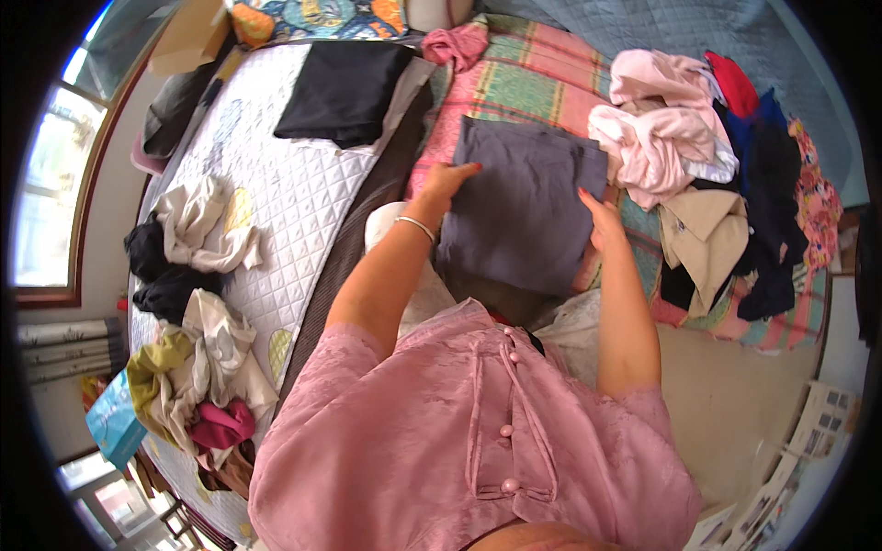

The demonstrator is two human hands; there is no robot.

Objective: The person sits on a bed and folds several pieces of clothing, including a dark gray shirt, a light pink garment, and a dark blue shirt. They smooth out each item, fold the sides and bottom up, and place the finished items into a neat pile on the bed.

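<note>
A folded dark grey garment (520,206) lies in front of me at the edge of the plaid bedding, its lower part over my lap. My left hand (451,182) holds its left edge, thumb on top and the other fingers hidden beneath. On the opposite edge is my right hand (601,215), gripping it with the thumb side over the cloth. Up and to the left, a folded black garment (346,93) rests on other folded cloth on the white quilt (303,200).
Crumpled pink clothes (661,131), a beige garment (706,234) and dark blue clothing (772,206) lie at right on the plaid bedding (530,65). Cream, black and olive clothes (162,365) are heaped at left. A cardboard box (189,38) stands at the upper left, near the window.
</note>
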